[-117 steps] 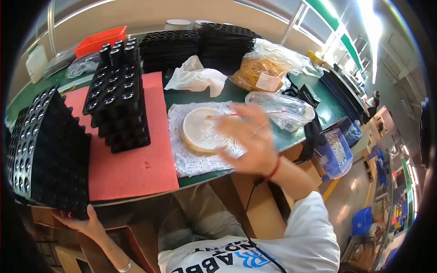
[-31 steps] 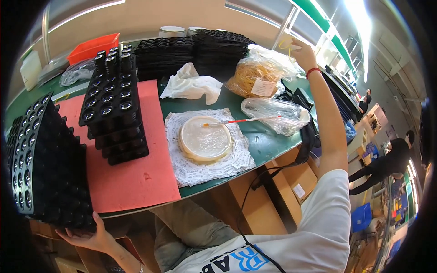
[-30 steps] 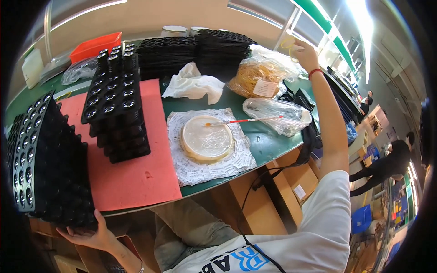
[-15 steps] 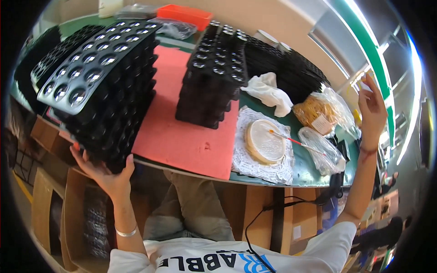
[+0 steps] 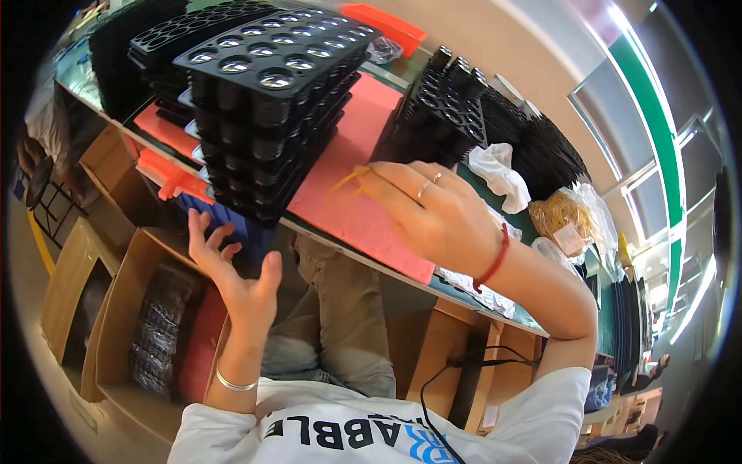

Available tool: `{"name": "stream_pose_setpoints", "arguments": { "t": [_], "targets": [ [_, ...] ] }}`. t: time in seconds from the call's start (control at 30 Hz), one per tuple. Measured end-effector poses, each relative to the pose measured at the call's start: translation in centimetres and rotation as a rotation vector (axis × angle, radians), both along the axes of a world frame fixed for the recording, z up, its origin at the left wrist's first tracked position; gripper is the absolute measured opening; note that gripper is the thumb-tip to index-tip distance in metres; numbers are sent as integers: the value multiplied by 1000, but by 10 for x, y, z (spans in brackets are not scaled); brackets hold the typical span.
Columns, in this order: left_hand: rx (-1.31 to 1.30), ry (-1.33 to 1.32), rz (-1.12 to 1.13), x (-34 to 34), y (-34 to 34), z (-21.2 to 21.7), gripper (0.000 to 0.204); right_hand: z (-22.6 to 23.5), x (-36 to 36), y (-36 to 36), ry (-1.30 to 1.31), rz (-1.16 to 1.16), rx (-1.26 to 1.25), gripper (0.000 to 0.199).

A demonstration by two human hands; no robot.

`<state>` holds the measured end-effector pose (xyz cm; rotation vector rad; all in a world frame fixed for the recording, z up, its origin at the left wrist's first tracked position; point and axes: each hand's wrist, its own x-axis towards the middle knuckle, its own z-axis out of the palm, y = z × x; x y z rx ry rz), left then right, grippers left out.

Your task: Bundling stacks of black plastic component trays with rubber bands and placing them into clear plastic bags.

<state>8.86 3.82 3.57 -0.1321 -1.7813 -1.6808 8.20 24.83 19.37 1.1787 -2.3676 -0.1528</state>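
My right hand reaches leftward over the pink mat, its fingers closed on a yellow rubber band that sticks out past the fingertips. Left of it stands a tall stack of black plastic trays with rows of round cavities, its near end overhanging the table edge. Below that end my left hand is raised with fingers spread and nothing in it, apart from the trays. A second stack of black trays stands on the mat behind my right hand, which partly covers it.
A bag of yellow rubber bands and a white cloth lie at the right. Farther left are more black trays. An orange bin sits at the back. Open cardboard boxes stand below the table at left.
My right hand has come from the far right across the table to the mat. My left hand has let go of the stack's near end and dropped slightly. The whole view has shifted.
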Motion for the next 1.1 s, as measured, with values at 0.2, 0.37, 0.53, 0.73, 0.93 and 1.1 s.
{"name": "stream_pose_setpoints", "arguments": {
  "t": [0.2, 0.37, 0.53, 0.73, 0.93, 1.1],
  "targets": [
    [-109, 118, -197, 19, -2, 23, 55, 0, -15, -15, 260, 105, -36, 24],
    [76, 84, -526, 22, 1, 48, 28, 15, 18, -41, 176, 346, -100, 16],
    [340, 418, -845, 29, -8, 59, 7, 39, 21, -55, 399, 378, -15, 18],
    [347, 322, -1133, 36, -17, 92, 18, 91, 26, -70, 591, 185, 43, 26],
    [422, 315, -1253, 33, -16, 72, 46, 115, -13, -72, 820, 53, 65, 16],
    [449, 159, -1368, 42, -14, 59, 45, 120, -47, -61, 704, -126, -77, 5]
  ]
}}
